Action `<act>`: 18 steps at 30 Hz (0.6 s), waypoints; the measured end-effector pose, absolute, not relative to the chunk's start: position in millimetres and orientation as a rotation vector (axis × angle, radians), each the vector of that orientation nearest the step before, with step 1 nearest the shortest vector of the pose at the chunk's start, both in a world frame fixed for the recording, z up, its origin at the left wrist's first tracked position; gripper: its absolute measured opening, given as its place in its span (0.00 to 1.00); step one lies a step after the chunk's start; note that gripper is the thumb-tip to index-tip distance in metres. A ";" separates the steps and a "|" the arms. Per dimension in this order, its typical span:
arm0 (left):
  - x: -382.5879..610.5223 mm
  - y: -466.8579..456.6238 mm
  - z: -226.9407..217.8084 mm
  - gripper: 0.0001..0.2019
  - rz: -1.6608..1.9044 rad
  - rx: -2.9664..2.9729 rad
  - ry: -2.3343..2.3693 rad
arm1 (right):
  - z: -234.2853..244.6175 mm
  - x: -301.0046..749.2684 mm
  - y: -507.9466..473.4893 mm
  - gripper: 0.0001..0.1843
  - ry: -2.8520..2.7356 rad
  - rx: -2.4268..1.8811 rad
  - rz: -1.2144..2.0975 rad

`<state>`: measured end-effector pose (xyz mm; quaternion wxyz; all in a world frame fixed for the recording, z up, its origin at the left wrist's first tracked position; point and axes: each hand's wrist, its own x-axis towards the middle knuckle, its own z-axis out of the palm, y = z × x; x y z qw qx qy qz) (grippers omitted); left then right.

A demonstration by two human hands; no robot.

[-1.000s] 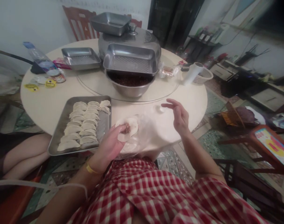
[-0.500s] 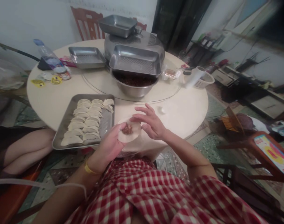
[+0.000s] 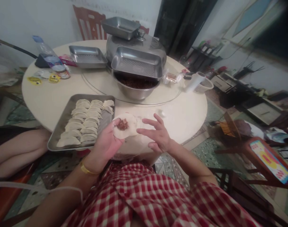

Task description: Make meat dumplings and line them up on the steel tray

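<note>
My left hand [image 3: 108,140] holds a round dumpling wrapper [image 3: 131,123], thumb on top near its edge. On the wrapper lies a lump of brown meat filling [image 3: 123,124]. My right hand [image 3: 157,134] is just right of the wrapper, fingers spread, with nothing in it; whether a fingertip touches the wrapper's edge I cannot tell. Left of my hands, a metal tray [image 3: 106,128] carries rows of folded dumplings [image 3: 89,129]. Beyond the hands stands a metal bowl [image 3: 136,92] of dark filling [image 3: 134,83], partly covered by an empty metal tray [image 3: 137,63].
The round table [image 3: 182,115] carries a glass turntable with a large lidded pan [image 3: 148,41]. Further trays [image 3: 87,58], a plastic bottle [image 3: 49,56], a jar [image 3: 63,74] and a white basket [image 3: 205,85] stand around it. Another person's legs [image 3: 21,149] are at the left.
My right hand has drawn back to the right and spread its fingers. The left hand still holds the wrapper with filling, now slightly farther left and more fully in view.
</note>
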<state>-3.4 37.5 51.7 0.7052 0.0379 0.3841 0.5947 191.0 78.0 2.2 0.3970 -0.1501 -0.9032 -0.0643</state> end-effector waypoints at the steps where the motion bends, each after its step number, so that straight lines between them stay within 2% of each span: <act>1: -3.2 37.9 51.6 0.18 1.337 0.083 0.845 | 0.9 195.8 82.6 0.26 -2.266 -0.455 -0.194; 5: -3.3 38.2 50.7 0.17 1.370 0.045 0.838 | -9.7 222.8 122.6 0.23 -2.030 -1.077 -0.332; 9: -2.0 38.3 49.3 0.16 1.381 0.038 0.833 | -28.4 244.9 162.0 0.24 -1.999 -1.521 -0.362; 12: -0.3 38.6 47.4 0.17 1.369 0.057 0.819 | -38.8 249.2 172.1 0.24 -2.069 -1.642 -0.392; 18: 0.6 38.7 50.3 0.18 1.350 0.041 0.815 | -38.1 254.7 170.5 0.22 -2.030 -1.577 -0.430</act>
